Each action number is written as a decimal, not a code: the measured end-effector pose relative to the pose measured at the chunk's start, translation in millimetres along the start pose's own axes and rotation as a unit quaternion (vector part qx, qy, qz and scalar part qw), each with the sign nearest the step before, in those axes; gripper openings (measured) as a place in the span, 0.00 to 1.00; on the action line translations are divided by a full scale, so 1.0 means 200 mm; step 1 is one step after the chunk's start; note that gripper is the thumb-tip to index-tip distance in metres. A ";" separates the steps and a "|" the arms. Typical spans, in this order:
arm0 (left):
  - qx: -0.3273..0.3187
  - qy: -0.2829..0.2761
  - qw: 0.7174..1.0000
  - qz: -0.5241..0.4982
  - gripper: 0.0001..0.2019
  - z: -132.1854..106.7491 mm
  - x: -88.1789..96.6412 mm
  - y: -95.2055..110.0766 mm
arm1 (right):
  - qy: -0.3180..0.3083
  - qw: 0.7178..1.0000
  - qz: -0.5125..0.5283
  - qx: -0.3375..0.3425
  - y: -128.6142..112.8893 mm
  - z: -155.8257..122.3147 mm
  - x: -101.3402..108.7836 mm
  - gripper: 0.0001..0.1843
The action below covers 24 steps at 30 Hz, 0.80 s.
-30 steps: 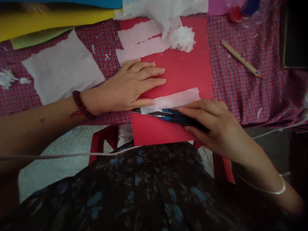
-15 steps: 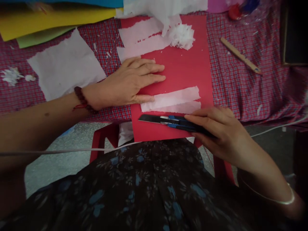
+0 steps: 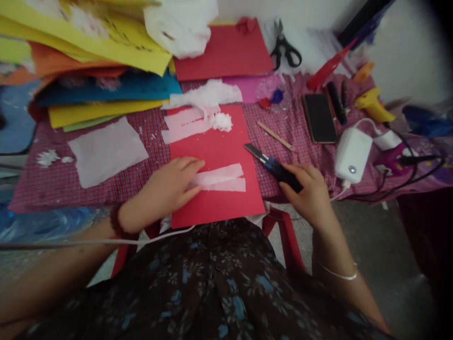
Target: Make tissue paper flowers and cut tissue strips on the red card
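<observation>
My right hand (image 3: 308, 192) is wrapped round the dark handle of a box cutter (image 3: 279, 171), its blade out and pointing up and left over the right edge of a red sheet (image 3: 226, 208). At the left end of two thin white paper strips (image 3: 222, 178), my left hand (image 3: 170, 186) rests with thumb and fingers apart, touching them. The strips lie side by side on the red sheet. Higher on that sheet are more torn white strips (image 3: 186, 134) and a fluffy white paper bundle (image 3: 221, 122).
A white sheet (image 3: 109, 153) and paper scraps (image 3: 47, 158) lie at left. Right of the red sheet are a pencil (image 3: 276, 136), phone (image 3: 320, 118), white power bank (image 3: 354, 153) and yellow glue gun (image 3: 375, 106). Scissors (image 3: 283, 49) and stacked coloured sheets (image 3: 116, 111) stand behind. A cable (image 3: 155, 238) crosses in front.
The view has tilted up and shows more of the table. My right hand has moved the box cutter rightward, off the strips' front side. My left hand has drawn back to the strips' left end.
</observation>
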State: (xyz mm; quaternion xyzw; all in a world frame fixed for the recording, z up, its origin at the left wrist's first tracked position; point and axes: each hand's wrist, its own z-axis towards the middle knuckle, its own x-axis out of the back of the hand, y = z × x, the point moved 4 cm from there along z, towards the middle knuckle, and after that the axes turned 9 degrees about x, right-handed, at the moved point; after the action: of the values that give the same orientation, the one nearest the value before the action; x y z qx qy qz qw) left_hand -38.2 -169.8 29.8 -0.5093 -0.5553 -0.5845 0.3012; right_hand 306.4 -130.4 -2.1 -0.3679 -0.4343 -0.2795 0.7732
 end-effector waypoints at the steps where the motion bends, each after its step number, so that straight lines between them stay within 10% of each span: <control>1: 0.019 -0.001 1.000 0.022 0.26 -0.02 -0.02 0.03 | -0.001 1.000 0.001 -0.007 0.01 0.00 -0.02 0.22; 9: 0.210 -0.045 0.968 -0.133 0.06 -0.06 -0.09 0.02 | 0.024 0.999 0.037 0.010 0.08 -0.03 -0.05 0.23; 15: 0.189 -0.081 0.967 -0.149 0.08 0.03 -0.05 0.06 | 0.045 0.989 0.135 -0.034 0.19 -0.05 -0.07 0.22; 24: 0.237 0.066 0.957 -0.153 0.07 0.37 0.33 -0.11 | 0.045 0.968 0.229 -0.089 0.26 -0.09 -0.11 0.20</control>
State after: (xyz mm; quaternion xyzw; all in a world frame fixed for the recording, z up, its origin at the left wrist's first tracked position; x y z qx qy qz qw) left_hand -57.9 -81.8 73.2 -0.2922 -0.7280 -0.5078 0.3560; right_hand 344.0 -112.3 -43.8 -0.5118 -0.2770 -0.1483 0.7996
